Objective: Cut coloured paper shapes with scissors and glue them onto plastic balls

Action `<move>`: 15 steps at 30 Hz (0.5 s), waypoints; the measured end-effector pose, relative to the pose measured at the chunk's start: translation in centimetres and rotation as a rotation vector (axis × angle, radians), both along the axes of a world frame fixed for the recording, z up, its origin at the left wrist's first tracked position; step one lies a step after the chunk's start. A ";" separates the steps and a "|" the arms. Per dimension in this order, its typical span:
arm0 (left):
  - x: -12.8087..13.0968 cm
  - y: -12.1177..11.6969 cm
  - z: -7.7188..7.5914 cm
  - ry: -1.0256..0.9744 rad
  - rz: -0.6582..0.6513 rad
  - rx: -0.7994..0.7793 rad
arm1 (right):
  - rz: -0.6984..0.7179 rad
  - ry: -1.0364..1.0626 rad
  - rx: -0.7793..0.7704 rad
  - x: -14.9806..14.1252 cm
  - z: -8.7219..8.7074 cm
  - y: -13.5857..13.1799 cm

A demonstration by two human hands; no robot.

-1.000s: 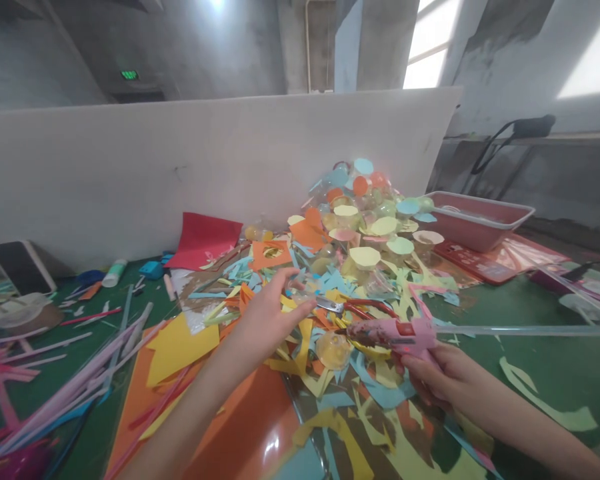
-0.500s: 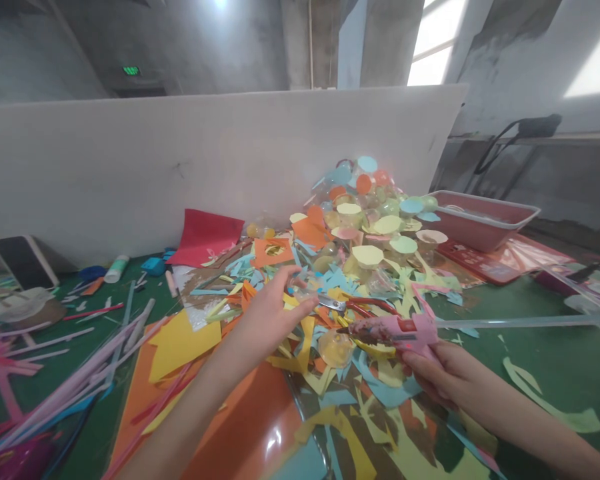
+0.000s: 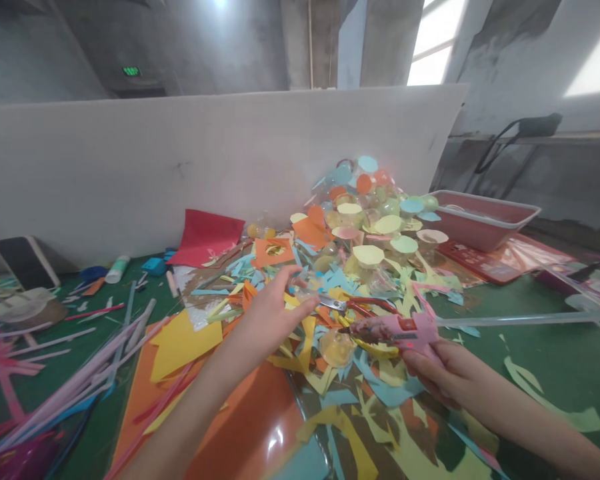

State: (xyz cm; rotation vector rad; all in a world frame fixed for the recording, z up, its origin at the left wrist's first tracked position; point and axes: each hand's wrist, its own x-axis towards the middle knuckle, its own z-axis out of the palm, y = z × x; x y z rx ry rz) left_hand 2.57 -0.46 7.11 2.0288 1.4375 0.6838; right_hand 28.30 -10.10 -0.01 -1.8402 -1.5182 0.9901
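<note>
My right hand (image 3: 437, 373) is wrapped round the handle of a pink glue gun (image 3: 413, 333), its dark, dirty nozzle pointing left. A long clear glue stick (image 3: 525, 320) runs out from its back end. My left hand (image 3: 275, 303) has its thumb and fingers curved round a small clear plastic cup (image 3: 305, 287), whose outline blends into the scraps behind. Just under the nozzle lies a clear rounded cup (image 3: 337, 350) with a yellowish tint. Between the hands lie red-handled scissors (image 3: 373, 305) and a shiny metal clipper-like tool (image 3: 331, 302).
Coloured paper scraps (image 3: 350, 433) cover the middle. Behind them rises a pile of clear cups topped with paper discs (image 3: 367, 255). A pink basin (image 3: 485, 220) stands right, a white board (image 3: 180, 160) behind. Plastic straws (image 3: 75, 380) and a phone (image 3: 26, 263) are left.
Both hands keep nearly the same pose. The glue gun's nozzle stays over the clear cup, and the view has barely shifted.
</note>
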 end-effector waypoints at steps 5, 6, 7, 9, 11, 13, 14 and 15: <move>0.0 0.0 0.1 0.008 0.000 0.003 | 0.031 0.026 -0.031 -0.1 0.1 0.0; 0.0 -0.1 0.1 0.007 0.000 -0.004 | 0.033 0.029 -0.031 0.0 0.0 0.0; 0.0 -0.1 0.1 0.005 0.000 -0.012 | 0.029 0.027 -0.028 0.1 -0.1 -0.1; 0.0 -0.1 0.2 -0.002 -0.003 -0.024 | 0.006 0.012 -0.022 0.3 -0.3 -0.2; 0.0 -0.1 0.1 -0.004 -0.004 -0.018 | -0.027 -0.022 -0.033 0.4 -0.3 -0.3; -0.1 0.0 0.1 -0.002 -0.003 -0.007 | -0.045 -0.052 -0.058 0.4 0.0 -0.4; -0.1 0.0 0.0 -0.001 -0.002 -0.005 | -0.041 -0.055 -0.073 0.3 0.3 -0.4; -0.1 0.0 0.0 -0.002 -0.003 -0.005 | -0.029 -0.046 -0.086 0.2 0.5 -0.4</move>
